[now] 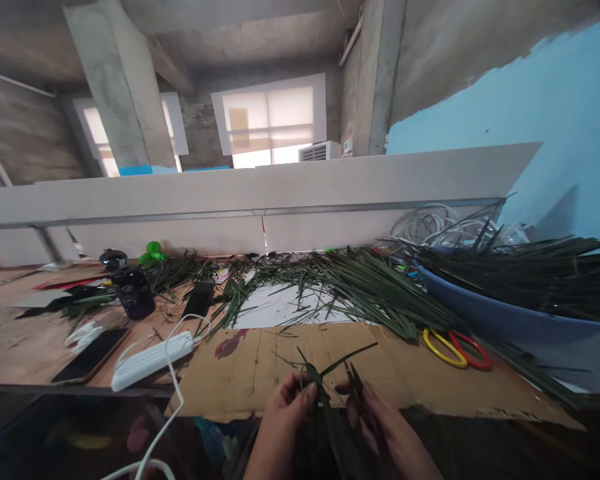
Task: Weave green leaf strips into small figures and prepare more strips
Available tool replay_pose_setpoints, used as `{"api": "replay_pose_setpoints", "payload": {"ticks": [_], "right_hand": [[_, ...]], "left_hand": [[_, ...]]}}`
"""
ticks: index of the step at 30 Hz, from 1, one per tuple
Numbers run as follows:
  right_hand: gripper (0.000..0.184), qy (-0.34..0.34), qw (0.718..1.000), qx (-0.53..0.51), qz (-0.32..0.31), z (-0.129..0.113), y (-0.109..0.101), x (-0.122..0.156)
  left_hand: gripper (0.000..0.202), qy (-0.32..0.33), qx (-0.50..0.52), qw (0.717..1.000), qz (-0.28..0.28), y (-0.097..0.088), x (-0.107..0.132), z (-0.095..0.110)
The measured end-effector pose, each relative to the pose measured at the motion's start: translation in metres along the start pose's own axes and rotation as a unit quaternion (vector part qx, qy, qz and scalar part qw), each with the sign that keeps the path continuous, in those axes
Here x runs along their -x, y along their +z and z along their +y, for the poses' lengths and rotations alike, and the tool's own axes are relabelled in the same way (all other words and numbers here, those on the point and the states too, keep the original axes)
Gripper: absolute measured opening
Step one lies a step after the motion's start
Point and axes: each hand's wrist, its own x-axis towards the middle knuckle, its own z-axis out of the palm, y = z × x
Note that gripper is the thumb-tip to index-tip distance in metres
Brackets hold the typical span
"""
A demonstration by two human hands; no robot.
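My left hand (291, 408) is closed, thumb and fingers pinching a folded piece of dark green leaf strips (321, 393). Thin ends stick out from this piece to the upper left and right, and a broader leaf part hangs down between my hands. Just right of it, my right hand (380, 423) is closed around a dark tool with two pointed tips (353, 379). The tips point upward and stand slightly apart; its exact kind is unclear. Both hands are over the near edge of a brown cardboard sheet (390, 363).
Scissors with yellow and red handles (457, 350) lie on the cardboard's right. Long green leaves (375, 283) spread behind it, and a blue tub (480, 300) holds more. At left are a white power strip (153, 360) with its cable, a phone (91, 355) and a dark cup (133, 293).
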Motion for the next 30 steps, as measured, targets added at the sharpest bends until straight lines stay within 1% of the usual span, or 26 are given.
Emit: {"api": "replay_pose_setpoints", "payload": {"ticks": [3, 5, 10, 16, 20, 22, 25, 28, 30], "right_hand": [[0.051, -0.006, 1.000, 0.008, -0.026, 0.004, 0.006, -0.001], [0.050, -0.006, 1.000, 0.001, -0.028, 0.005, 0.008, -0.002], [0.050, -0.012, 1.000, -0.022, 0.007, 0.009, 0.012, -0.004], [0.047, -0.037, 0.998, -0.043, 0.023, 0.010, 0.020, -0.004], [0.043, -0.049, 0.994, -0.086, 0.035, 0.008, 0.023, -0.004], [0.042, -0.060, 0.993, -0.089, 0.045, 0.007, 0.022, -0.004], [0.042, -0.062, 0.995, -0.064, 0.047, 0.006, 0.017, -0.005], [0.045, -0.042, 0.998, -0.043, 0.036, 0.009, 0.012, -0.004], [0.047, -0.031, 0.999, -0.023, 0.036, 0.013, 0.010, -0.002]], "left_hand": [[0.048, 0.009, 0.003, 1.000, 0.007, 0.002, 0.003, 0.002], [0.045, 0.008, 0.005, 1.000, 0.011, 0.004, 0.007, 0.004], [0.040, -0.017, -0.015, 1.000, -0.012, 0.010, 0.016, 0.011], [0.045, -0.010, -0.012, 1.000, 0.009, 0.010, 0.015, 0.003], [0.042, -0.011, -0.026, 0.999, -0.025, 0.009, 0.014, 0.003], [0.043, -0.013, -0.032, 0.999, -0.033, 0.009, 0.015, 0.005], [0.044, -0.018, -0.012, 1.000, -0.019, 0.011, 0.017, 0.009], [0.043, -0.019, 0.009, 1.000, -0.002, 0.012, 0.018, 0.012], [0.046, -0.011, 0.014, 1.000, 0.020, 0.012, 0.017, 0.014]]}}
